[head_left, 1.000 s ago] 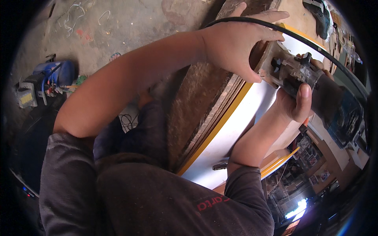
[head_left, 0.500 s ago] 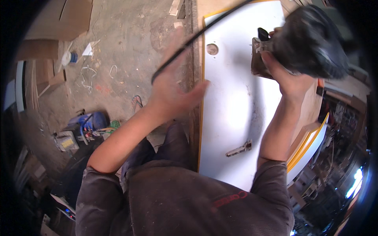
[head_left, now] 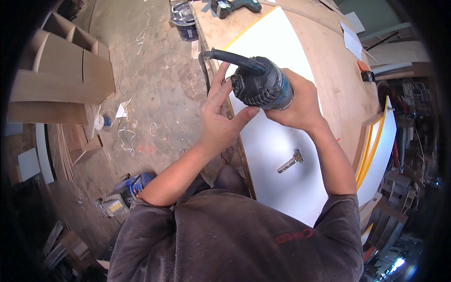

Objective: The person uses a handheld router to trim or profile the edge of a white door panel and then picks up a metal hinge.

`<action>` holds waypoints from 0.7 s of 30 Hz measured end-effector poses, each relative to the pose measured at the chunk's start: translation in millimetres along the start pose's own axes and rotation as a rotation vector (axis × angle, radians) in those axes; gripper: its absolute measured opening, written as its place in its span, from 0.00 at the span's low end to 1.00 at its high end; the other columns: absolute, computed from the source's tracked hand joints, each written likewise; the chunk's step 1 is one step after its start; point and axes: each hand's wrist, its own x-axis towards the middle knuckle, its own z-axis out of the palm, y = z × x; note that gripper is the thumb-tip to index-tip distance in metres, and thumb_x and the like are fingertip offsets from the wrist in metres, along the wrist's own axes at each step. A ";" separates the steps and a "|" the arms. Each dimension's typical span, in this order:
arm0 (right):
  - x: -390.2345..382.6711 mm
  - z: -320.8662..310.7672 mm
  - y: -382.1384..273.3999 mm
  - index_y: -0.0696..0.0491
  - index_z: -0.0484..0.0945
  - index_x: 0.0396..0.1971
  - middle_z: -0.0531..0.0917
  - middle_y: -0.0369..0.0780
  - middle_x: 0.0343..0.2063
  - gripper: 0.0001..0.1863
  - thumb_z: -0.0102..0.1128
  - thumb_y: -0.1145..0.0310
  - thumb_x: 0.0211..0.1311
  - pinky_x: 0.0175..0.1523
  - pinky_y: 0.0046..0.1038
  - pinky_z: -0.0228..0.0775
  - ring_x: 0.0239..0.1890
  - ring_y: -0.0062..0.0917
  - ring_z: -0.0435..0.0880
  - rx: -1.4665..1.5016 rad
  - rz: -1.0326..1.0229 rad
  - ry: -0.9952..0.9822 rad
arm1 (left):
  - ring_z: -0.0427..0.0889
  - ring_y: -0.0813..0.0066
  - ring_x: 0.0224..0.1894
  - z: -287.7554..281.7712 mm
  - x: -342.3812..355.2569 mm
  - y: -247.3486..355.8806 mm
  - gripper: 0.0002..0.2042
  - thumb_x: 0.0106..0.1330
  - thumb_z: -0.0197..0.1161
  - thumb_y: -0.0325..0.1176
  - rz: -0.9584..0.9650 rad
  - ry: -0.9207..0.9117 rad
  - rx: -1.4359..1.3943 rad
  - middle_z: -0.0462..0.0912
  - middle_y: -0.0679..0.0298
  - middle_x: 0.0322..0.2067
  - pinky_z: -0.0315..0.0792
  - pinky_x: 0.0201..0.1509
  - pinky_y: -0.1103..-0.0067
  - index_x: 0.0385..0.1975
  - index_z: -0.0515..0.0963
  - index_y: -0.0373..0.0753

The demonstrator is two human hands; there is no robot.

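Note:
My right hand (head_left: 300, 105) is wrapped around the body of a black and teal trim router (head_left: 263, 84), held upright over a white panel (head_left: 268, 145) with a yellow edge. The router's base is hidden under its body and my hand. From its top a black cord (head_left: 230, 57) bends away to the left. My left hand (head_left: 220, 113) is open beside the router, fingers spread over the panel's left edge and the thumb close to the router; I cannot tell whether it touches. A metal cabinet hinge (head_left: 291, 161) lies on the panel nearer to me.
The panel rests on a wooden workbench (head_left: 336, 94). A cordless drill (head_left: 244, 5) lies at its far end, beside a dark bucket (head_left: 188, 30). Yellow-edged panels (head_left: 379, 155) lean at the right. Wooden cabinets (head_left: 66, 66) and a spool (head_left: 102, 122) are on the left.
The router has swung left and upright in my right hand, from tilted at the far right. My left hand has moved right, up to it. My view has shifted, showing the bench's far end.

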 end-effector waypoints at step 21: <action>-162.1 33.0 -100.1 0.53 0.82 0.51 0.89 0.45 0.40 0.32 0.77 0.67 0.37 0.51 0.35 0.81 0.44 0.40 0.90 -0.078 0.567 0.280 | 0.62 0.48 0.78 -9.1 -73.2 41.9 0.32 0.53 0.82 0.26 0.067 -0.300 -0.178 0.65 0.45 0.74 0.62 0.78 0.59 0.61 0.81 0.43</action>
